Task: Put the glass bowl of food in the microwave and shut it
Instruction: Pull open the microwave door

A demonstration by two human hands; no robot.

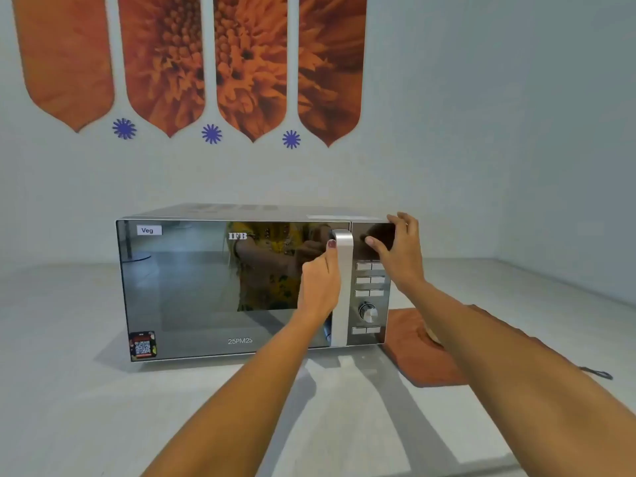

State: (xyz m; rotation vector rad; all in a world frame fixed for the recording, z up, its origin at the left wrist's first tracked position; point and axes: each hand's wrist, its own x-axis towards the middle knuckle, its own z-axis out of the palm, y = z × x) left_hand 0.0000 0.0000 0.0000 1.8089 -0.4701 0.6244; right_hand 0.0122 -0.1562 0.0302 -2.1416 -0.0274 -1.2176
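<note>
- Microwave (pixel 241 287) on the pale counter (pixel 69 390), mirrored door flush with the case, so apparently closed.
- Left hand (pixel 320 287) at the door's silver handle (pixel 342 287), at the door's right edge beside the control panel (pixel 370 287); fingers curled round behind the handle, thumb lying up its left face — a pulling grip, presumably to swing the door open, or possibly just after pressing it to.
- Right hand (pixel 401 253) against the microwave's upper right corner, fingers spread, some hooked over the top edge, thumb flat on the dark display; probably there to brace the case against sliding forward under the pull.
- Orange cloth (pixel 423 352) on the counter just right of the microwave, partly under the right forearm; probably a pad for a dish.
- A small pale patch on that cloth, right of the microwave: too hidden to name.
- Glass bowl of food: not visible; impossible to tell whether inside the microwave behind the reflective door, or under the forearm.
</note>
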